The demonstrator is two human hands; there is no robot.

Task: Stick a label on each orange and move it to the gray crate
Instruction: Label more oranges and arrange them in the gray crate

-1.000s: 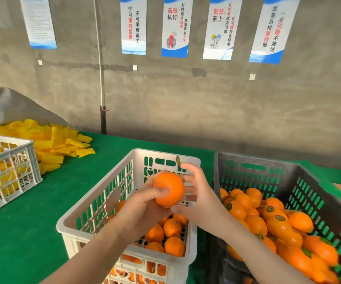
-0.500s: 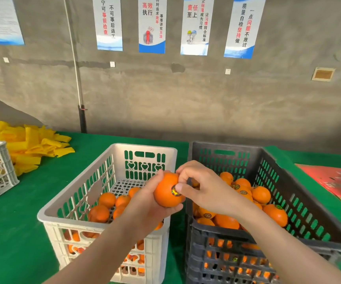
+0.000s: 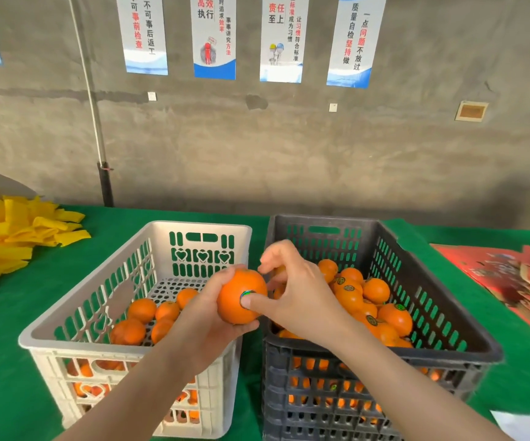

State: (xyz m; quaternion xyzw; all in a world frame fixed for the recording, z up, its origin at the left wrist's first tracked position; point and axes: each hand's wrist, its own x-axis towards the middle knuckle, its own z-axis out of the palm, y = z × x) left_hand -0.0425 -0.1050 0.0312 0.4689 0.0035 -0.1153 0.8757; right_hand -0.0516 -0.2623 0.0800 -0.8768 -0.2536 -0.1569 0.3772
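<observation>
Orange [image 3: 235,289]: in the left hand [image 3: 206,326], fingers wrapped round it from the left and underneath. It's up in the air over the near right corner of the white crate [image 3: 203,226], just left of the gray crate [image 3: 324,218], touching neither.

Change over the last second: the label [image 3: 246,293] was riding on a right fingertip above the fruit. Half a second ago it was being set on the skin. Now it sits on the near face, with the right hand's [image 3: 295,300] thumb [image 3: 254,303] flat on its lower edge. The other right fingers are loose and lifted clear, pinching nothing.

My read: sticking is basically done for this one, this is the final press-down. What's left is the short carry right into the gray crate, onto the labelled pile [image 3: 349,288]. Can't tell if the label edge is fully seated, since the thumb covers part of it.

A good batch of bare fruit [image 3: 142,310] is left in the white crate, so the task is far from finished.
</observation>
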